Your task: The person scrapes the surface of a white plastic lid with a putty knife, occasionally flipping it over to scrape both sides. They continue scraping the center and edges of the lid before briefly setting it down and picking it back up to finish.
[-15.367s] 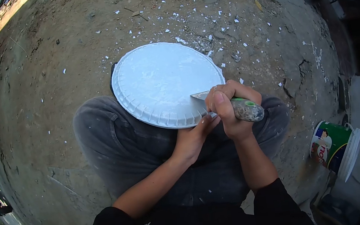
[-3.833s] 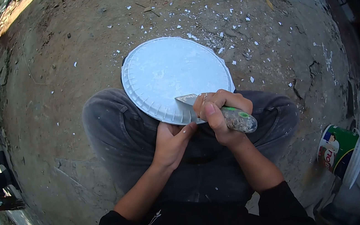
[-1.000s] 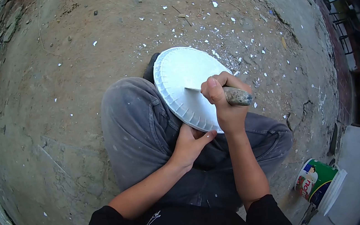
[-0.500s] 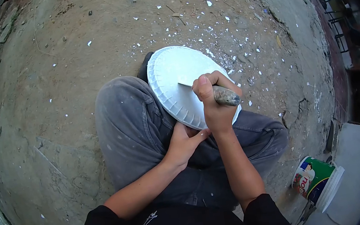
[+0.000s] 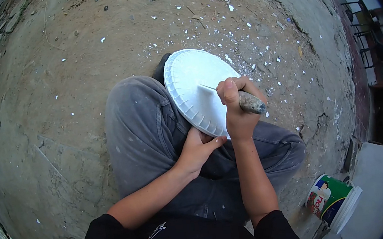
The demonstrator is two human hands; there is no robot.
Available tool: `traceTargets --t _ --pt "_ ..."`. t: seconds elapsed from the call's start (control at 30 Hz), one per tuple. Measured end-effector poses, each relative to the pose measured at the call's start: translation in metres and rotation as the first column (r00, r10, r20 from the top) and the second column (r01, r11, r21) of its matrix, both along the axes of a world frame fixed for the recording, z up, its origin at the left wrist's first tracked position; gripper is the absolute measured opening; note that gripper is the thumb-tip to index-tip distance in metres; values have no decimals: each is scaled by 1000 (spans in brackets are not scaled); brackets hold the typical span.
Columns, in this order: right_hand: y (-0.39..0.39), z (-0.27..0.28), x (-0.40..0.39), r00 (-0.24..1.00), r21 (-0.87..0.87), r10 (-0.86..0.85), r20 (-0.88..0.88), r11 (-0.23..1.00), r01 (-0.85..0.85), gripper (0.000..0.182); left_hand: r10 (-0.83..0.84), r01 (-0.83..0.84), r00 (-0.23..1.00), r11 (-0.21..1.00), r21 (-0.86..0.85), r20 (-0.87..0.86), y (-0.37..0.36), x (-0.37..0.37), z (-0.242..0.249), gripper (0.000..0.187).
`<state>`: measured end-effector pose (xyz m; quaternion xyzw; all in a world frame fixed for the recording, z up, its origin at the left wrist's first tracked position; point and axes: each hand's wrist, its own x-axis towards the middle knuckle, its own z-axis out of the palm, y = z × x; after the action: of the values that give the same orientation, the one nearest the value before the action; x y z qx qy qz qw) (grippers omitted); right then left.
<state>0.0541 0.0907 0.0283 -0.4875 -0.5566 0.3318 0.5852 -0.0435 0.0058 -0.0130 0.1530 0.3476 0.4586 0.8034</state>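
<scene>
A round white bucket lid (image 5: 191, 78) with a ribbed rim leans in my lap, its broad face up. My left hand (image 5: 197, 153) grips the lid's near edge, thumb along the rim and fingers mostly hidden underneath. My right hand (image 5: 242, 105) is closed around a scraper with a worn, grey-stained handle (image 5: 251, 103). The scraper's thin blade (image 5: 207, 88) points left, with its edge at the lid's white surface; whether it touches is hard to tell.
White flakes (image 5: 253, 66) are scattered on the dirt ground beyond the lid. A green and white paint bucket (image 5: 331, 197) lies tilted at the lower right. My bent legs (image 5: 139, 122) in grey trousers surround the lid. Chairs (image 5: 365, 31) stand at the far right.
The whole view has shifted slightly. My right hand has moved a little right and the scraper blade has turned, showing more of its face. My left hand keeps its grip on the lid.
</scene>
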Motion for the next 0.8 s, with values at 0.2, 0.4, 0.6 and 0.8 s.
traceTargets --t 0.2,0.4,0.6,0.8 --pt "2 6 0 1000 -32 8 30 999 -7 26 -21 21 1000 1000 -9 -6 2 2 -2 49" --pt "4 2 4 996 -117 28 89 993 -17 26 -23 23 1000 1000 -13 2 0 3 1 47" --pt "16 -13 9 988 -115 22 -154 993 -40 30 -11 12 1000 999 -31 8 2 3 -4 48" --pt "13 -19 7 995 -88 29 93 996 -20 30 -27 26 1000 999 -34 -9 -1 2 0 49"
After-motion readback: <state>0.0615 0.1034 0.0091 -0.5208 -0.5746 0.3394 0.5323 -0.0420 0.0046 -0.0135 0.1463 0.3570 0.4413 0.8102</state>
